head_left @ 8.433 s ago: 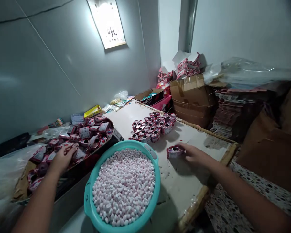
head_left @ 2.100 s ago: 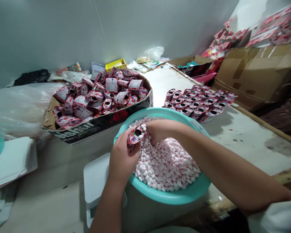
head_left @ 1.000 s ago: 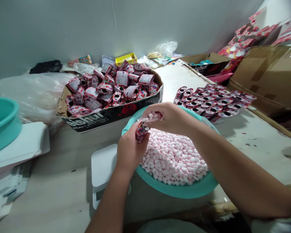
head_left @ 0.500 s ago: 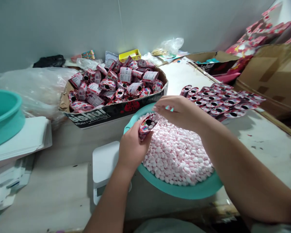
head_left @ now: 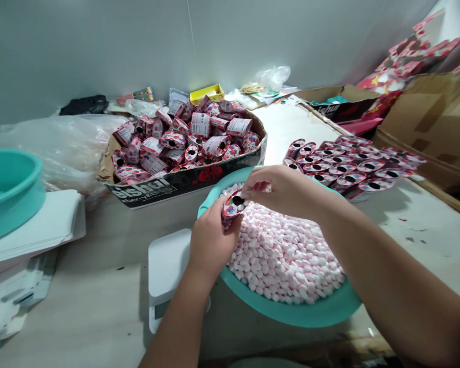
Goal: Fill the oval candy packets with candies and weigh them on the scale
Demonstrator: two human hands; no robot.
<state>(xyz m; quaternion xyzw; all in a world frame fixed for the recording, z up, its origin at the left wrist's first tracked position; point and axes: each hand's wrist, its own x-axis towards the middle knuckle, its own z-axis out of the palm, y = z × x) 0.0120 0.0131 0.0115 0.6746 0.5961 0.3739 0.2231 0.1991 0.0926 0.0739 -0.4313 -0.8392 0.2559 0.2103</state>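
My left hand [head_left: 213, 232] is wrapped round a small printed candy box [head_left: 230, 205], tilted so its top with a dark round hole faces up. A few pale candies show at the right side of that top. The fingertips of my right hand [head_left: 270, 190] are pinched together at the box's right edge; whatever they hold is too small to make out. Both hands are over a turquoise basin [head_left: 291, 317] heaped with pale pink candies [head_left: 283, 255].
A carton [head_left: 149, 193] full of similar boxes stands behind the basin. Several boxes [head_left: 341, 166] stand upright in rows at right. Left of the basin lies a white scale [head_left: 168, 260]. Another turquoise basin [head_left: 11, 204] rests on white sheets [head_left: 61, 225]. Brown cardboard [head_left: 433, 122] is at far right.
My right hand has come down to the box's top, its fingers closing into a pinch. My left hand still holds the box. The whole view has shifted slightly.
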